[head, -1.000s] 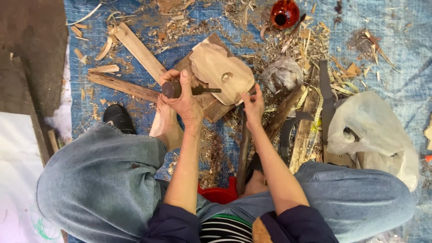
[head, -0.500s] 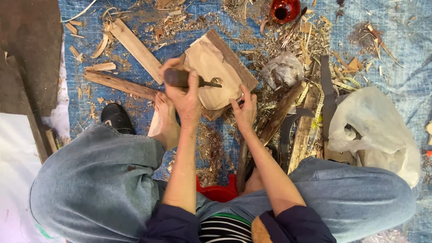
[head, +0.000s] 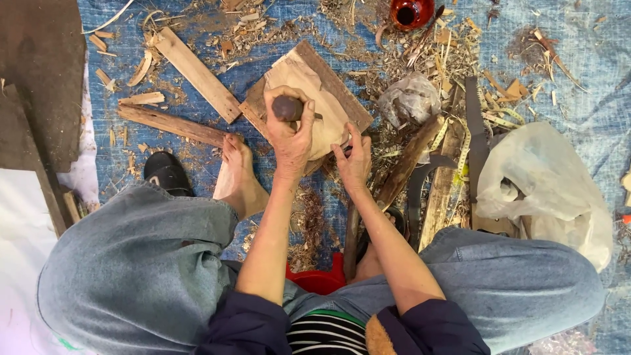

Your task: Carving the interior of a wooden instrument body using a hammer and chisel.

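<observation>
left hand [head: 289,135]: clenched round dark tool handle [head: 287,107] | right hand [head: 353,163]: fingers spread, pressing pale carved wood piece [head: 322,108] on board [head: 335,82]

Left hand [head: 289,135] grips dark tool handle [head: 287,108] over pale wood piece [head: 322,105]; right hand [head: 353,164] steadies its edge.

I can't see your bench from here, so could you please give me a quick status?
Left hand gripping dark tool handle. Right hand steadying pale carved wood piece on board. Shavings all around; nothing blocking.

A crumpled whitish plastic bag [head: 545,190] lies at the right, on the blue tarp [head: 591,66].
</observation>
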